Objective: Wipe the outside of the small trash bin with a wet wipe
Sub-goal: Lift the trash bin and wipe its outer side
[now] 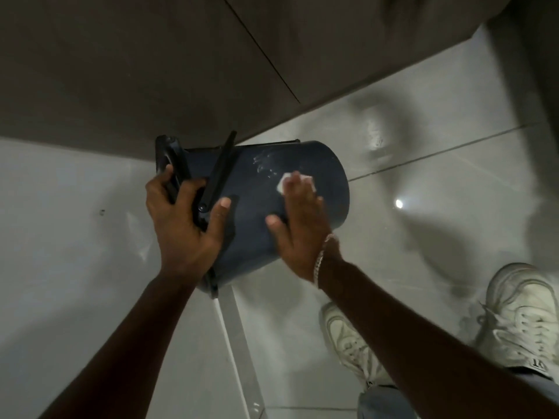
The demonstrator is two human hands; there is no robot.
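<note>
The small dark blue trash bin [257,189] is tipped on its side above the floor, its rim to the left and its base to the right. My left hand [184,219] grips the rim and the black handle [219,173] there. My right hand [299,225] lies flat on the bin's side, fingers pressing a white wet wipe [286,182] against the plastic. Only the wipe's edges show past my fingertips. Wet streaks [266,166] shine on the bin just above the wipe.
A brown cabinet front [151,71] rises behind the bin. The floor is glossy white tile [423,176] with dark grout lines. My two white sneakers [520,316] stand at the lower right. A pale raised strip [236,343] runs down under the bin.
</note>
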